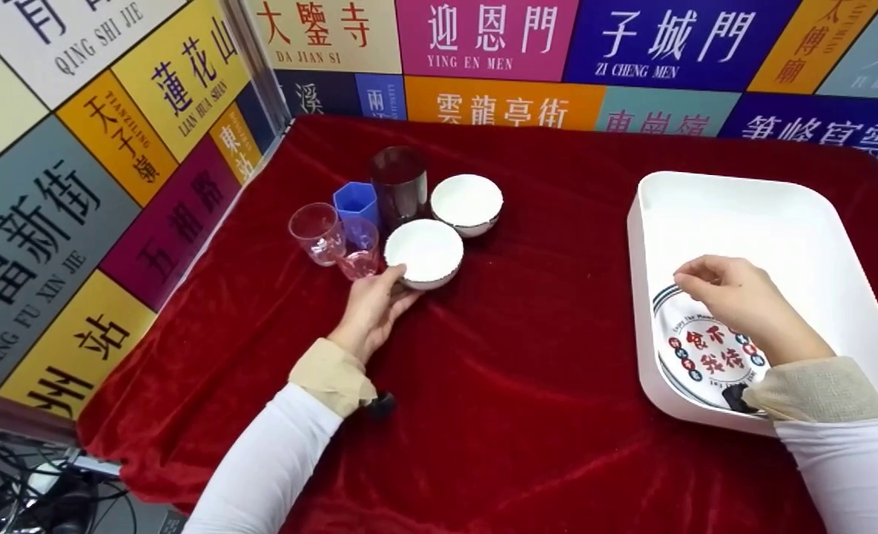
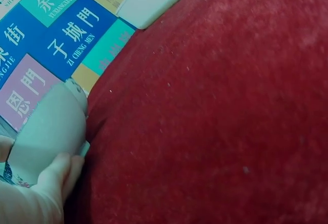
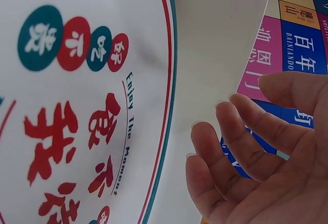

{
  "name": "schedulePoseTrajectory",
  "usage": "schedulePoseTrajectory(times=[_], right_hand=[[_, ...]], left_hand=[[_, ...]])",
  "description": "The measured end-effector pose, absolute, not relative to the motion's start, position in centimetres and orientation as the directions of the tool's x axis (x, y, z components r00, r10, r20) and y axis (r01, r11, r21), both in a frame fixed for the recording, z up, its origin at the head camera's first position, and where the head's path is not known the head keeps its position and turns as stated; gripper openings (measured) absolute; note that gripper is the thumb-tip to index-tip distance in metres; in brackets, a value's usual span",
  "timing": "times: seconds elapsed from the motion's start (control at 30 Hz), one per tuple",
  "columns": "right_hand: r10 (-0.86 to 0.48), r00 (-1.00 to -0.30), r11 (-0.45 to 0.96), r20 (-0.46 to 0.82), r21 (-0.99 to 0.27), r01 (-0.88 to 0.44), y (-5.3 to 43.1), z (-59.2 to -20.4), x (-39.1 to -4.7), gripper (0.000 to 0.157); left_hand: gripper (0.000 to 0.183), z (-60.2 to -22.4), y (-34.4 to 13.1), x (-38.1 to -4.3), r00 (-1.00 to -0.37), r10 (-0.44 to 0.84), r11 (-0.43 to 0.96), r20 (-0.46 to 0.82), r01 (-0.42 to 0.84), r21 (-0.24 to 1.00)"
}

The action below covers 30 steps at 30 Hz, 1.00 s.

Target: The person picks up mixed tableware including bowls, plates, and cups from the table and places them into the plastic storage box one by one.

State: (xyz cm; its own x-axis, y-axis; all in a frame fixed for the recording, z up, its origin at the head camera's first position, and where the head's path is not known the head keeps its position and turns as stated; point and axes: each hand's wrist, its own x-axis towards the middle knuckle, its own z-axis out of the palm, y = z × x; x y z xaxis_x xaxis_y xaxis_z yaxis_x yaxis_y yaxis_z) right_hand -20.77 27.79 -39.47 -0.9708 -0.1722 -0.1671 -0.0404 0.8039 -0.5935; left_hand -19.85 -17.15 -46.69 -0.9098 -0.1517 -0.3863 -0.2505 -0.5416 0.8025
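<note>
My left hand (image 1: 372, 313) grips a white bowl (image 1: 424, 252) at its near left side, thumb at the rim and fingers under it. In the left wrist view the same bowl (image 2: 51, 126) shows its pale outer wall, with fingers against its underside. My right hand (image 1: 739, 300) hangs over the white tub (image 1: 636, 245), above a round plate (image 1: 695, 363) lying inside. That plate has red and green print and a dark rim band. From the right wrist view, the fingers of my right hand (image 3: 261, 157) are loosely bent and hold nothing.
Behind the held bowl stands a second white bowl (image 1: 467, 199). To the left cluster a dark cup (image 1: 402, 189), a blue hexagonal cup (image 1: 354, 199), a clear cup (image 1: 316, 226) and a pinkish see-through cup (image 1: 360, 259). A red velvet cloth (image 1: 528, 386) covers the table; printed panels stand behind.
</note>
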Motion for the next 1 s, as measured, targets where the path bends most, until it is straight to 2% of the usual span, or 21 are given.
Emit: schedulePoseTrajectory(times=[0.47,1.0], right_hand=[[-0.158,-0.968,0.784,-0.196,-0.621,-0.003,28.7,-39.1,-20.1,0.052],[-0.153,-0.968,0.769,-0.201,-0.639,0.011,28.9,-38.9,-19.9,0.049]], left_hand=[[0.045,-46.4,-16.9,-19.6,-0.926,-0.123,-0.542,-0.358,-0.240,0.806],[0.044,-45.7,-15.2,-19.0,-0.925,-0.062,-0.486,-0.376,-0.301,0.820]])
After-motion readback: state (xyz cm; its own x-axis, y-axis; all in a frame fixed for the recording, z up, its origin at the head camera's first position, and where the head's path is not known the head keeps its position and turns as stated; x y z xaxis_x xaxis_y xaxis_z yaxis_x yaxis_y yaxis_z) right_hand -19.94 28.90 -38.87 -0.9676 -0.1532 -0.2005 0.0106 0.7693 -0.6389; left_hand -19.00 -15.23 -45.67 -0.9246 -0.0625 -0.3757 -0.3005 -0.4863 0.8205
